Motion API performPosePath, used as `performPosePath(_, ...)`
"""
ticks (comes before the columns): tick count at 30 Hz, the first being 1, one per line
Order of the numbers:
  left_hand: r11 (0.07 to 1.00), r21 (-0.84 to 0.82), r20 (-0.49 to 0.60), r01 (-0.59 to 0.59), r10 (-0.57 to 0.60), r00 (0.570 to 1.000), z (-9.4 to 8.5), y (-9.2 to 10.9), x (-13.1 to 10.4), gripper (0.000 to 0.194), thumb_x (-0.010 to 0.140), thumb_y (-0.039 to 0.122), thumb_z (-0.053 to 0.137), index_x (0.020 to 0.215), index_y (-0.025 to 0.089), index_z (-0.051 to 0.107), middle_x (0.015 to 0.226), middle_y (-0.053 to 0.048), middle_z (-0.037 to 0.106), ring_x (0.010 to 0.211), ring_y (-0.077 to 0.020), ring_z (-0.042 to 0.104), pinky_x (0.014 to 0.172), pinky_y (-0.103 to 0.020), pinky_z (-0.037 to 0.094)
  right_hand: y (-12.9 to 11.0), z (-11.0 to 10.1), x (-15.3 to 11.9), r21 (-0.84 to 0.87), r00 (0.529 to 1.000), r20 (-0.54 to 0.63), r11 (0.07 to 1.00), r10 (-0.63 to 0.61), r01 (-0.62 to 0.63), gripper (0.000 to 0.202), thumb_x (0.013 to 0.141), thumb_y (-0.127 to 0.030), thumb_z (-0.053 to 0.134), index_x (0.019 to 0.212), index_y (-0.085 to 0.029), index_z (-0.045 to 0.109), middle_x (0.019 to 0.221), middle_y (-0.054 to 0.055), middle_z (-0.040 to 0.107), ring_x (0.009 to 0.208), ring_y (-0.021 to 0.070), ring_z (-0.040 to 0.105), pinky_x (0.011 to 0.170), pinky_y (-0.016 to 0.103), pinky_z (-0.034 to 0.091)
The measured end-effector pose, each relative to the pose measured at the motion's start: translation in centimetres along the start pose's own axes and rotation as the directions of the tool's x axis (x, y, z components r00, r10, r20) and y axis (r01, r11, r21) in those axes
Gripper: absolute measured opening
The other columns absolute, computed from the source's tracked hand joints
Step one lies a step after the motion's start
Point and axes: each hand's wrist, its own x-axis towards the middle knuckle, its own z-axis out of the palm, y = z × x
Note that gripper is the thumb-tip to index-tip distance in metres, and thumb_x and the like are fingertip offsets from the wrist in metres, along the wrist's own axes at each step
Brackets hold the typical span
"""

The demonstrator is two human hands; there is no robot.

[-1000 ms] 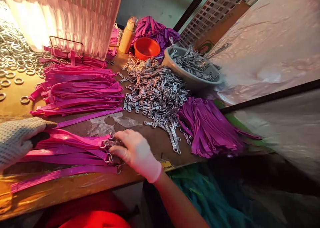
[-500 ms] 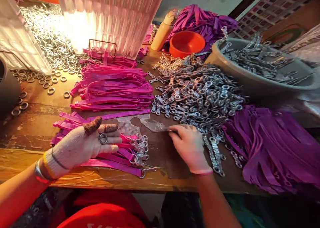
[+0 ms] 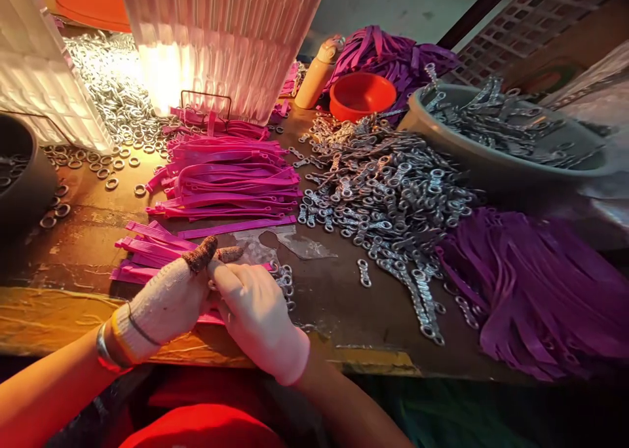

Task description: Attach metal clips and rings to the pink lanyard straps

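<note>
My left hand (image 3: 171,297), in a pale knit glove with brown thumb and finger coverings, is closed against my right hand over the front of the table. My right hand (image 3: 258,310), in a thin white glove, is pinched at the left fingers. What lies between the hands is hidden, including the metal ring seen on the left fingers just before. Beneath them are pink straps (image 3: 157,248), some with metal rings and silver links (image 3: 284,281) at their right ends. A loose silver two-holed link (image 3: 363,273) lies to the right.
Pink straps (image 3: 230,179) are stacked behind the hands. A heap of silver links (image 3: 393,186) lies beside a grey tub (image 3: 442,133). Purple straps (image 3: 540,291) cover the right. Metal rings (image 3: 112,183) spread at left near a dark bowl (image 3: 29,192). A red bowl (image 3: 362,97) stands behind.
My right hand has moved left from the bare tabletop to my left hand. The left fingers, spread with a metal ring on them, have closed. A loose link now shows at right.
</note>
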Motion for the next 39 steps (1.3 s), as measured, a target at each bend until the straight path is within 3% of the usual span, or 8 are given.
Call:
performPosePath(4, 0.992, -0.126, 0.009, -0.017, 0.019, 1.0, 0.2, -0.8, -0.3, 0.041, 0.092, 0.048, 0.052, 0.114, 0.018, 0.07, 0.099, -0.012, 0.072, 0.1, -0.0283, 0.067, 0.082, -0.044, 0.058, 0.4, 0.4, -0.3, 0.083, 0.989, -0.055, 0.988, 0.135, -0.131, 0.034, 0.097, -0.012, 0.043, 0.13, -0.02, 0.05, 0.091, 0.005, 0.069, 0.079, 0.0188, 0.063, 0.071, 0.033, 0.049)
performPosePath(9, 0.976, -0.192, -0.008, -0.105, 0.106, 0.994, -1.0, -2.6, 0.0, 0.029, 0.079, 0.026, 0.077, 0.106, 0.015, 0.072, 0.102, -0.01, 0.073, 0.091, -0.0215, 0.068, 0.085, -0.035, 0.057, 0.2, -0.9, -0.6, 0.436, 0.915, 0.004, 0.823, 0.403, -0.365, 0.03, 0.099, -0.021, 0.052, 0.128, -0.026, 0.052, 0.104, 0.002, 0.07, 0.087, 0.0148, 0.067, 0.08, 0.028, 0.054)
performPosePath(16, 0.999, 0.043, 0.083, -0.017, 0.013, 0.996, -1.5, -2.1, -0.2, 0.028, 0.09, 0.04, 0.067, 0.085, 0.012, 0.067, 0.057, -0.001, 0.061, 0.046, -0.009, 0.052, 0.045, -0.019, 0.041, 1.4, -2.6, -0.3, 0.21, 0.984, 0.124, 0.965, 0.131, -0.155, 0.04, 0.095, -0.014, 0.047, 0.135, -0.021, 0.047, 0.112, 0.008, 0.064, 0.1, 0.0215, 0.059, 0.086, 0.036, 0.048)
performPosePath(21, 0.979, 0.201, 0.077, 0.02, -0.036, 0.996, -1.1, -2.1, -0.6, 0.04, 0.093, 0.046, 0.061, 0.12, 0.016, 0.06, 0.059, 0.001, 0.061, 0.041, -0.0103, 0.05, 0.039, -0.019, 0.036, 2.0, -2.6, -0.5, 0.055, 0.981, 0.191, 0.998, 0.029, -0.041, 0.022, 0.098, -0.019, 0.044, 0.113, -0.019, 0.06, 0.088, 0.006, 0.063, 0.082, 0.0206, 0.055, 0.075, 0.034, 0.042)
performPosePath(28, 0.959, 0.274, 0.095, -0.069, 0.044, 0.994, -0.2, -0.9, -1.3, 0.046, 0.087, 0.045, 0.07, 0.122, 0.018, 0.058, 0.075, 0.0, 0.063, 0.053, -0.0088, 0.049, 0.043, -0.018, 0.037, 2.3, -3.1, -0.8, 0.086, 0.962, 0.241, 0.985, 0.126, -0.15, 0.025, 0.095, -0.02, 0.042, 0.076, -0.019, 0.059, 0.071, 0.004, 0.058, 0.067, 0.0179, 0.048, 0.064, 0.032, 0.033)
performPosePath(32, 0.982, 0.186, 0.078, 0.006, -0.021, 0.997, 0.3, -1.1, -0.9, 0.042, 0.087, 0.043, 0.069, 0.12, 0.019, 0.059, 0.07, 0.002, 0.058, 0.049, -0.0063, 0.042, 0.042, -0.017, 0.031, 1.5, -2.8, -0.5, 0.071, 0.965, 0.168, 0.974, 0.203, -0.217, 0.03, 0.088, -0.016, 0.044, 0.059, -0.021, 0.049, 0.059, 0.001, 0.05, 0.058, 0.0158, 0.043, 0.059, 0.033, 0.028)
performPosePath(36, 0.998, 0.049, -0.029, 0.044, -0.042, 0.999, 1.0, -1.5, 0.2, 0.044, 0.085, 0.037, 0.071, 0.122, 0.019, 0.057, 0.072, 0.002, 0.058, 0.05, -0.007, 0.044, 0.045, -0.018, 0.035, 1.1, -2.1, -0.6, 0.007, 0.957, 0.053, 0.958, 0.286, -0.287, 0.031, 0.093, -0.022, 0.042, 0.065, -0.021, 0.054, 0.061, 0.002, 0.053, 0.059, 0.0167, 0.046, 0.059, 0.033, 0.028)
performPosePath(39, 0.992, 0.124, -0.073, -0.025, 0.035, 0.997, 1.4, -0.9, 1.2, 0.042, 0.086, 0.036, 0.067, 0.124, 0.021, 0.057, 0.074, 0.002, 0.059, 0.049, -0.0073, 0.043, 0.044, -0.018, 0.034, 1.4, -2.2, -0.9, 0.178, 0.913, 0.185, 0.902, 0.362, -0.394, 0.03, 0.1, -0.028, 0.042, 0.076, -0.02, 0.056, 0.068, 0.001, 0.06, 0.062, 0.0144, 0.053, 0.059, 0.03, 0.034)
